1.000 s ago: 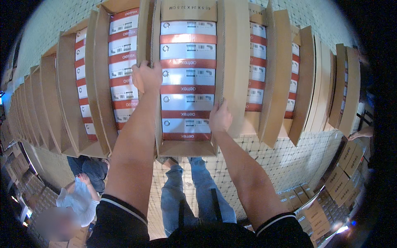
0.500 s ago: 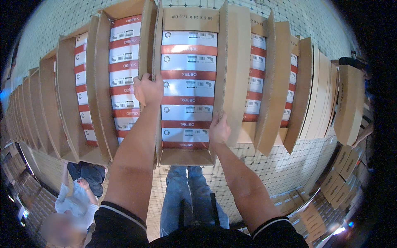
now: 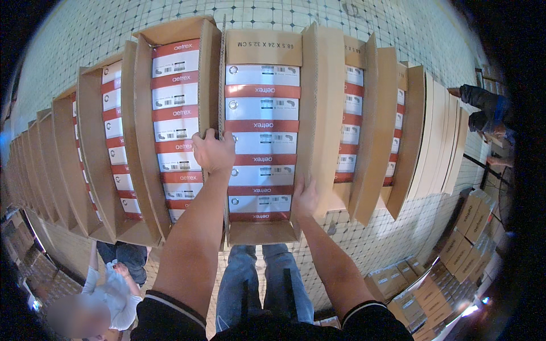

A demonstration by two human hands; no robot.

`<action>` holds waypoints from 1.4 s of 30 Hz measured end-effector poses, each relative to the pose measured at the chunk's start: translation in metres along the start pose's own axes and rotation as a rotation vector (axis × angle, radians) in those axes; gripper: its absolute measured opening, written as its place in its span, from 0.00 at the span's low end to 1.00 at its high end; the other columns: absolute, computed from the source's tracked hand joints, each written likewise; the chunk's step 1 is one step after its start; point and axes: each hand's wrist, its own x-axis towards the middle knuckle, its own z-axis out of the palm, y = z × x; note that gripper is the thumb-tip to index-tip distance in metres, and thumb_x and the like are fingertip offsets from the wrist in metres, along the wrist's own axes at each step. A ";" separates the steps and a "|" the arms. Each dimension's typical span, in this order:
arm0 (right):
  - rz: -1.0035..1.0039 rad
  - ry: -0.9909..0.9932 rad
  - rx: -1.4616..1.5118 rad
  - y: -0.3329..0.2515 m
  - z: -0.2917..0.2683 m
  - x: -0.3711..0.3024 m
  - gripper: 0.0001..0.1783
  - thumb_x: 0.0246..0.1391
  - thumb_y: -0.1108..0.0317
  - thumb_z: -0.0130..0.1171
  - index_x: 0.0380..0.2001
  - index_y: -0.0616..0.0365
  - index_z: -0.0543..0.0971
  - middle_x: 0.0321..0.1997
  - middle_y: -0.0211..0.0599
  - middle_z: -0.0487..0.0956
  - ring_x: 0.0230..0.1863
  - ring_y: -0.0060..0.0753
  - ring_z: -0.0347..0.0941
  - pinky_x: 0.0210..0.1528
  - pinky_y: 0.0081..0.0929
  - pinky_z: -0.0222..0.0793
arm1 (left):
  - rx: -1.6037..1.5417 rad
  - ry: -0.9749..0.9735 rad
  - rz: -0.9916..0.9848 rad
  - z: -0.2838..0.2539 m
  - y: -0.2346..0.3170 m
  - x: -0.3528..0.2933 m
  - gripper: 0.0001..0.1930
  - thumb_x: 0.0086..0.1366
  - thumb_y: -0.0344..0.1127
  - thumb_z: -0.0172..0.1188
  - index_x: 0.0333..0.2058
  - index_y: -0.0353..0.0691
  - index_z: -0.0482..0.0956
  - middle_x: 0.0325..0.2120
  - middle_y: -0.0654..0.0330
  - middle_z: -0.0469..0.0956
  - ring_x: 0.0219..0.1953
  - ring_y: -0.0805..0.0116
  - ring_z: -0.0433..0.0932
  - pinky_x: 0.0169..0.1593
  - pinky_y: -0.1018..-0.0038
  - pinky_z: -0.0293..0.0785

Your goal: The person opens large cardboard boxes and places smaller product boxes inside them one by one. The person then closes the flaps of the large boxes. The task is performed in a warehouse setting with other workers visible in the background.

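In front of me stands an open cardboard carton (image 3: pixel 261 233) packed with a column of white and red shoe boxes (image 3: pixel 263 142). My left hand (image 3: pixel 214 151) is closed over the carton's upright left flap (image 3: pixel 223 85), fingers curled over its edge beside the neighbouring carton's flap. Lower down on the other side, my right hand (image 3: pixel 305 196) grips the right flap (image 3: pixel 307 125), thumb toward the shoe boxes; some of its fingers are hidden behind the cardboard.
More open cartons (image 3: pixel 145 136) with shoe boxes run in a row to the left and right. A seated or crouching person (image 3: pixel 116 284) is at lower left, another person (image 3: pixel 489 105) at far right. Stacked closed cartons (image 3: pixel 455 244) stand lower right on the tiled floor (image 3: pixel 341 250).
The row sits lower in view. My hands still hold the two flaps. At far right, the carton held upright by the other person no longer shows there, and that person's arm has moved.
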 end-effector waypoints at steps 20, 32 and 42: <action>0.779 -0.580 1.522 -0.199 0.069 0.327 0.18 0.65 0.48 0.48 0.37 0.52 0.72 0.23 0.27 0.74 0.17 0.17 0.68 0.13 0.11 0.59 | -0.038 -0.029 -0.075 -0.001 0.000 0.001 0.20 0.49 0.46 0.63 0.38 0.39 0.82 0.42 0.47 0.70 0.44 0.46 0.73 0.49 0.55 0.70; 0.137 -0.532 1.074 -0.320 -0.046 0.421 0.27 0.66 0.47 0.45 0.48 0.63 0.70 0.39 0.42 0.79 0.33 0.30 0.73 0.34 0.20 0.75 | 0.003 -0.009 -0.052 0.001 -0.003 0.000 0.18 0.51 0.46 0.64 0.37 0.39 0.81 0.42 0.48 0.70 0.42 0.46 0.74 0.46 0.55 0.71; -0.614 -0.312 0.458 -0.106 -0.068 0.151 0.14 0.65 0.61 0.52 0.37 0.62 0.78 0.26 0.37 0.76 0.29 0.26 0.71 0.33 0.31 0.68 | -0.033 0.019 -0.030 0.000 -0.005 0.000 0.18 0.52 0.46 0.63 0.37 0.39 0.81 0.41 0.48 0.71 0.41 0.47 0.75 0.46 0.56 0.72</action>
